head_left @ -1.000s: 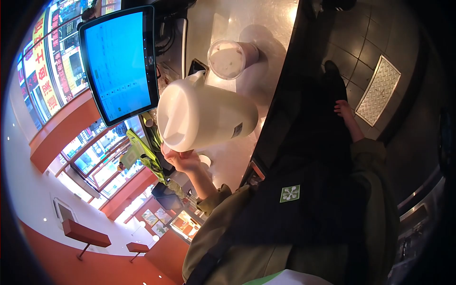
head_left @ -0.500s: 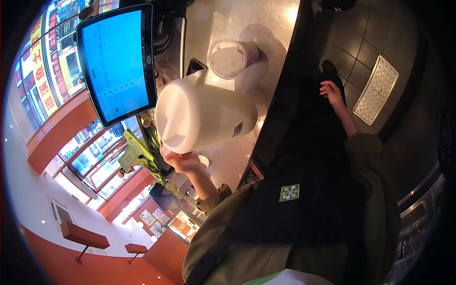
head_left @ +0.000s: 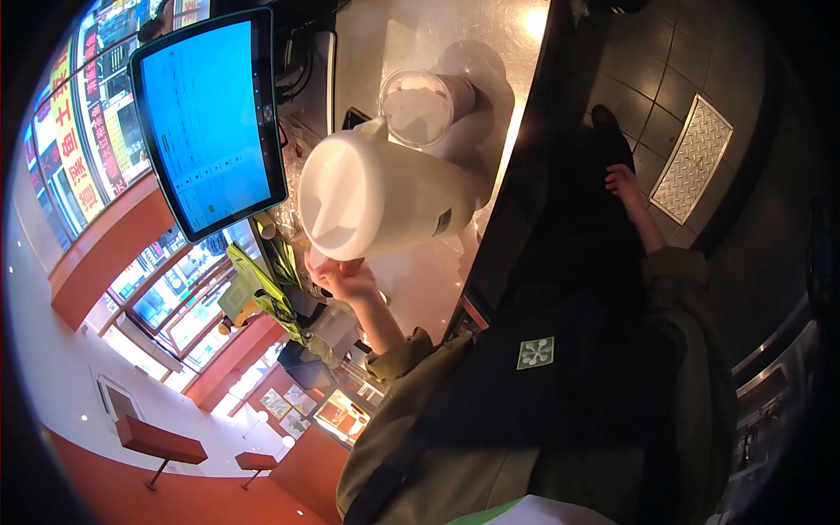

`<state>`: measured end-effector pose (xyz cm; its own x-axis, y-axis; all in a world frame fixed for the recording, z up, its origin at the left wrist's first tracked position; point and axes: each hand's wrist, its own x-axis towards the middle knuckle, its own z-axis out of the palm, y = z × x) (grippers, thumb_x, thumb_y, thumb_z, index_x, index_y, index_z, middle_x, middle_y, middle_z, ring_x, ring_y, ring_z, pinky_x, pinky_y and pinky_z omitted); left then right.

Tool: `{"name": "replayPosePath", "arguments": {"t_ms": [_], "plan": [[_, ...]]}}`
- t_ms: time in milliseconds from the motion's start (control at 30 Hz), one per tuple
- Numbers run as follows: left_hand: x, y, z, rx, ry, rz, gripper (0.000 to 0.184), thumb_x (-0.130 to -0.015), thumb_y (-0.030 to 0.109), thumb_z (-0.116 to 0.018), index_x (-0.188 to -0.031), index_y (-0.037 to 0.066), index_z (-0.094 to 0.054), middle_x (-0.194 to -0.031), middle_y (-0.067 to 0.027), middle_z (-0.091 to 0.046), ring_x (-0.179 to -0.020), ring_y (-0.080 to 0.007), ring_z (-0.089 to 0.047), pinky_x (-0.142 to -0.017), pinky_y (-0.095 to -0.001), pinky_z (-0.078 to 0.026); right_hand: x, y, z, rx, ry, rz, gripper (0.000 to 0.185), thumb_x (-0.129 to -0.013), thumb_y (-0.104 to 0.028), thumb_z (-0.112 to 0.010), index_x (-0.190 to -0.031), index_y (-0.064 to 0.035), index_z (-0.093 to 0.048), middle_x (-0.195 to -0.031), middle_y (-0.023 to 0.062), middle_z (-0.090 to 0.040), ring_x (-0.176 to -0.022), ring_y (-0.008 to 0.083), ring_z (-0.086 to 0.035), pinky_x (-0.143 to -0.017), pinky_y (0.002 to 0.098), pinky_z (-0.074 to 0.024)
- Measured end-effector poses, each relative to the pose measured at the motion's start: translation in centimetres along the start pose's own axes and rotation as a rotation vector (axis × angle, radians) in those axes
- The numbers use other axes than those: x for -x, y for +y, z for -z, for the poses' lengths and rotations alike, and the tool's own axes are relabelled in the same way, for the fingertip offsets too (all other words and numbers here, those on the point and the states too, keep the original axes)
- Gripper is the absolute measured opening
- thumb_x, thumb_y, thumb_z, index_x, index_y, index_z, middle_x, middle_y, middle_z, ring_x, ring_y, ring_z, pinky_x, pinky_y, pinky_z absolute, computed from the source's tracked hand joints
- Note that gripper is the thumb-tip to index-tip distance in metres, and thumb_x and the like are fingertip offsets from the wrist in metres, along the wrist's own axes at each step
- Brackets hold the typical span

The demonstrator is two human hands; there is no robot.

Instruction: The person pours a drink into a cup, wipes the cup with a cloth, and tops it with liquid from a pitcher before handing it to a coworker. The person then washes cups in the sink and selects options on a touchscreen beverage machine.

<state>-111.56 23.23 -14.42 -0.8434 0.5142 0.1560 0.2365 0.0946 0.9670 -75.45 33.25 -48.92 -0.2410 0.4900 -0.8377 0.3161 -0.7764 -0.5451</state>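
Observation:
My left hand (head_left: pixel 344 280) is closed at the side of a large white lidded pitcher (head_left: pixel 411 194), by its lid; the handle itself is mostly hidden. The pitcher's lid faces the camera, and a small spout points toward a clear plastic cup (head_left: pixel 418 109). That cup stands on the metal counter (head_left: pixel 411 293) beside the pitcher, with pale contents and light pieces near its rim. Whether the pitcher's base touches the counter I cannot tell. Down by my dark apron hangs my right hand (head_left: pixel 624 182), holding nothing, its fingers loosely bent and apart.
A tablet screen (head_left: pixel 210 131) with a blue-lit display stands behind the counter. Green-yellow packaging (head_left: pixel 262 284) lies near my left hand. The counter edge runs along my body. On the tiled floor lies a metal tread plate (head_left: pixel 693 159).
The pitcher and my left hand have shifted slightly, bringing the spout closer to the cup in view. My right hand has moved a little, and the whole view has shifted slightly.

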Motion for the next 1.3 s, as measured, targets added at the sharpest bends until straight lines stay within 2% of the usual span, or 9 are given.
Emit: {"name": "replayPosePath", "arguments": {"t_ms": [67,267,367,500,600,800,1000,1167,1300], "plan": [[-0.2,-0.7,1.0,0.051,-0.038,0.019,0.047,-0.082,0.047,-0.049,-0.106,0.006,-0.042,-0.078,-0.0067,-0.054,-0.043,-0.0036,-0.038,-0.033,-0.0132,-0.025,0.2,0.2,0.3,-0.011,0.008,-0.025,0.022,-0.085,-0.016,-0.036,-0.098,-0.0111,-0.054,-0.078,0.0001,-0.055,-0.066,0.0079,-0.052,-0.06,0.0218,-0.04],[-0.2,-1.2,1.8,0.113,-0.052,0.05,0.048,-0.082,0.044,-0.05,-0.114,0.009,-0.039,-0.075,-0.0039,-0.051,-0.046,-0.0034,-0.035,-0.035,-0.014,-0.026,0.0,0.7,0.2,0.007,0.0,-0.062,0.023,-0.085,-0.017,-0.035,-0.098,-0.0106,-0.053,-0.078,-0.0004,-0.054,-0.066,0.0075,-0.052,-0.06,0.0214,-0.0394],[-0.3,-1.1,1.9,0.165,-0.045,0.042,0.047,-0.082,0.043,-0.05,-0.114,0.009,-0.039,-0.075,-0.0037,-0.051,-0.045,-0.0034,-0.034,-0.035,-0.0138,-0.025,0.0,0.7,0.2,0.035,-0.037,-0.074,0.023,-0.088,-0.021,-0.034,-0.099,-0.0137,-0.052,-0.08,-0.0023,-0.055,-0.07,0.0069,-0.053,-0.065,0.0224,-0.04],[-0.2,-1.8,3.2,0.125,-0.036,0.074,0.047,-0.081,0.045,-0.051,-0.111,0.009,-0.041,-0.078,-0.0048,-0.052,-0.044,-0.0042,-0.034,-0.035,-0.0139,-0.025,0.0,0.3,-0.1,0.042,-0.043,-0.059,0.022,-0.087,-0.021,-0.035,-0.099,-0.0145,-0.053,-0.08,-0.0026,-0.055,-0.07,0.0065,-0.053,-0.065,0.0218,-0.0395],[0.2,0.6,-0.7,-0.009,0.104,0.023,0.043,-0.084,0.047,-0.044,-0.093,0.005,-0.045,-0.065,-0.0007,-0.044,-0.041,-0.0012,-0.029,-0.031,-0.0133,-0.021,0.2,-0.1,-0.4,0.047,-0.04,-0.044,0.022,-0.087,-0.02,-0.035,-0.098,-0.0136,-0.053,-0.079,-0.0018,-0.055,-0.069,0.0069,-0.053,-0.063,0.0216,-0.0397],[-0.5,-0.8,0.6,0.082,-0.009,0.022,0.039,-0.085,0.042,-0.044,-0.097,0.005,-0.047,-0.069,-0.0015,-0.047,-0.043,-0.0002,-0.03,-0.032,-0.0122,-0.021,-0.2,0.5,-0.4,0.054,-0.037,-0.031,0.024,-0.087,-0.02,-0.034,-0.097,-0.0116,-0.053,-0.079,0.0001,-0.055,-0.067,0.008,-0.053,-0.06,0.0226,-0.0407],[-0.2,-0.3,0.8,0.047,0.015,0.02,0.042,-0.085,0.044,-0.043,-0.096,0.004,-0.047,-0.072,-0.004,-0.051,-0.041,-0.0012,-0.03,-0.032,-0.0122,-0.02,0.1,0.5,-0.1,0.078,-0.012,-0.055,0.025,-0.087,-0.02,-0.033,-0.097,-0.0114,-0.053,-0.077,0.0002,-0.055,-0.067,0.0081,-0.053,-0.06,0.0227,-0.0409],[-0.3,-1.3,1.1,0.012,0.093,-0.071,0.042,-0.083,0.046,-0.047,-0.093,0.005,-0.047,-0.065,-0.0019,-0.047,-0.039,-0.0013,-0.028,-0.031,-0.0126,-0.02,0.0,1.3,-0.2,0.038,-0.028,-0.042,0.025,-0.087,-0.021,-0.033,-0.097,-0.0115,-0.053,-0.076,0.0001,-0.055,-0.065,0.0084,-0.053,-0.058,0.0225,-0.0405],[-0.3,-0.7,0.7,0.005,0.064,-0.007,0.048,-0.082,0.05,-0.046,-0.096,0.004,-0.047,-0.065,-0.0015,-0.048,-0.04,-0.001,-0.028,-0.031,-0.0135,-0.018,-0.3,1.2,-0.5,0.063,-0.021,-0.042,0.024,-0.087,-0.021,-0.033,-0.096,-0.0113,-0.054,-0.076,0.0001,-0.055,-0.065,0.0085,-0.053,-0.057,0.0223,-0.0402]]}}
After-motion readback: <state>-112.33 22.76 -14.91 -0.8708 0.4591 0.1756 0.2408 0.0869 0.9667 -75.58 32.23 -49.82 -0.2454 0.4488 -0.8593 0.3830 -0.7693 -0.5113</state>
